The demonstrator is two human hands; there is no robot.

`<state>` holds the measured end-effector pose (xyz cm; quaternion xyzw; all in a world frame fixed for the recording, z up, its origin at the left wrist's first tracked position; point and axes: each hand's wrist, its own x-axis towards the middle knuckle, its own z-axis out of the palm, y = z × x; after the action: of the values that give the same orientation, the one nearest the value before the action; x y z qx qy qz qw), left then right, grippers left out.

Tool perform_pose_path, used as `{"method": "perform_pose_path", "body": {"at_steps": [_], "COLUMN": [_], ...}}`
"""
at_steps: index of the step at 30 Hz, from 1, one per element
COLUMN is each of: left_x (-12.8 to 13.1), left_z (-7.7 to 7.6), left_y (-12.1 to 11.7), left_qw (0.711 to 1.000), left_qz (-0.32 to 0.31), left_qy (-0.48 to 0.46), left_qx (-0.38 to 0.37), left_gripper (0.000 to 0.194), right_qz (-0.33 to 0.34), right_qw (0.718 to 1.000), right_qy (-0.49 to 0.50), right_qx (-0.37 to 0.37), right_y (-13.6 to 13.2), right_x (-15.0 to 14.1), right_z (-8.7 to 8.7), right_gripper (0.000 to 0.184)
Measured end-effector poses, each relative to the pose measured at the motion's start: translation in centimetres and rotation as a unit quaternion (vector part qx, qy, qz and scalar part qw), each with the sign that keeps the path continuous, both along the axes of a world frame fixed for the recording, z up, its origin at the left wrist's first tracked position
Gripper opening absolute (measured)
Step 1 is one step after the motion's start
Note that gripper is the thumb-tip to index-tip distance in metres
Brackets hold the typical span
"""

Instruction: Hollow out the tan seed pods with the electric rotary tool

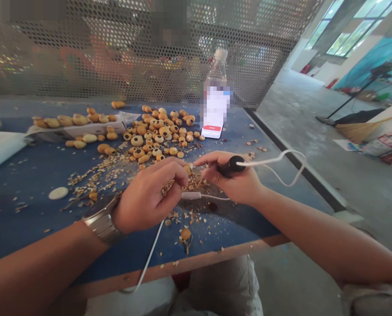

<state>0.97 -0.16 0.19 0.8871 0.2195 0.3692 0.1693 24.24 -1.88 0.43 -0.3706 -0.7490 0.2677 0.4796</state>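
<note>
My left hand (156, 188), with a metal-band watch (102, 219) on its wrist, is closed around a small tan gourd (188, 169); my fingers cover most of it. In my right hand (240, 180) is a black-handled corded electric pen tool (230, 166). Its thin tip points left at the gourd; whether it touches cannot be made out. A white cord (275, 160) leaves the handle's back end and loops to the right. Under my hands lies an inline switch (191, 195) on a white cord. Pale chips (192, 215) are scattered around it.
Beyond my hands is a pile of small gourds (165, 131), many with round holes. More gourds (64, 120) line a box at left. A phone (212, 114) leans on a plastic bottle (219, 66). A perforated metal screen (117, 57) stands behind the blue table (28, 188).
</note>
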Motion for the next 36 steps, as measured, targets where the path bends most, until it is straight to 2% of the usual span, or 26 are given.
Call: {"method": "perform_pose_path", "body": {"at_steps": [3,5,8,10,14,19,21,24,25,27,29,32,36], "left_x": [0.0,0.0,-0.1,-0.2,-0.2,0.3,0.3,0.1,0.1,0.1,0.1,0.3,0.3], "left_z": [-0.4,-0.8,-1.3,-1.2,-0.5,-0.1,0.0,0.0,0.0,0.0,0.0,0.2,0.4], "left_y": [0.0,0.1,0.3,0.4,0.4,0.2,0.2,0.3,0.4,0.3,0.2,-0.1,-0.4], "left_qw": [1.0,0.999,0.995,0.993,0.996,0.999,0.999,0.999,0.999,0.999,0.999,1.0,1.0], "left_qz": [0.0,0.006,0.025,0.026,0.012,0.026,0.03,0.042,0.043,0.037,0.026,0.018,0.017], "left_qy": [0.01,0.0,-0.031,-0.029,-0.004,0.017,0.012,0.002,0.001,0.002,0.007,0.015,0.015], "left_qx": [-0.001,-0.034,-0.094,-0.113,-0.093,-0.045,-0.037,-0.027,-0.023,-0.02,-0.019,-0.011,0.004], "left_gripper": [0.015,0.014,0.032,0.034,0.029,0.015,0.018,0.015,0.014,0.014,0.015,0.016,0.018], "right_qz": [-0.005,-0.036,-0.082,-0.09,-0.062,-0.005,-0.014,-0.051,-0.058,-0.075,-0.076,-0.037,0.009], "right_qw": [1.0,0.999,0.996,0.995,0.997,0.999,0.999,0.993,0.988,0.981,0.971,0.958,0.952], "right_qy": [-0.025,-0.021,-0.004,0.001,-0.016,-0.028,-0.008,0.083,0.124,0.18,0.21,0.245,0.276], "right_qx": [0.016,0.029,0.041,0.039,0.041,0.043,0.044,0.071,0.065,-0.004,-0.089,-0.143,-0.133], "right_y": [-0.1,-0.2,-0.1,0.0,0.0,-0.4,-0.4,0.0,0.2,0.4,0.6,0.5,0.3], "right_x": [0.0,0.2,0.5,0.6,0.3,-0.4,-0.3,0.4,0.7,1.2,1.3,0.8,0.3], "right_z": [0.0,0.1,0.1,0.0,-0.3,-0.2,-0.1,0.0,0.0,0.0,-0.2,-0.5,-0.9], "right_gripper": [0.015,0.014,0.011,0.011,0.011,0.009,0.015,0.041,0.053,0.07,0.075,0.066,0.049]}}
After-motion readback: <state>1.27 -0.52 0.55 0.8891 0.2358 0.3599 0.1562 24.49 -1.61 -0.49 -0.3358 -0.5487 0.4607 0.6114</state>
